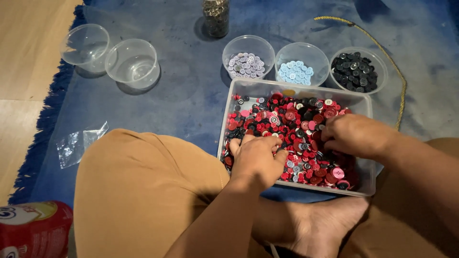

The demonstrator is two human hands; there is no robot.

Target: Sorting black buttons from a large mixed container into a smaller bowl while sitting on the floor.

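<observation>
A clear rectangular tray (296,89) lies on the blue rug in front of my crossed legs, filled with mixed red, pink, black and white buttons (291,119). My left hand (256,157) rests knuckles-up in the tray's near left part, fingers curled down into the buttons. My right hand (354,134) is in the right part, fingers bent and digging into the pile. What the fingertips pinch is hidden. Behind the tray stand three round clear cups: one with lilac buttons (245,65), one with light blue buttons (295,72), one with black buttons (355,71).
Two empty clear cups (86,45) (133,62) stand at the far left on the rug. A glass jar (216,16) stands at the back. A yellow cord (387,57) curves at right. A clear plastic bag (79,143) and a red can (33,229) lie at left.
</observation>
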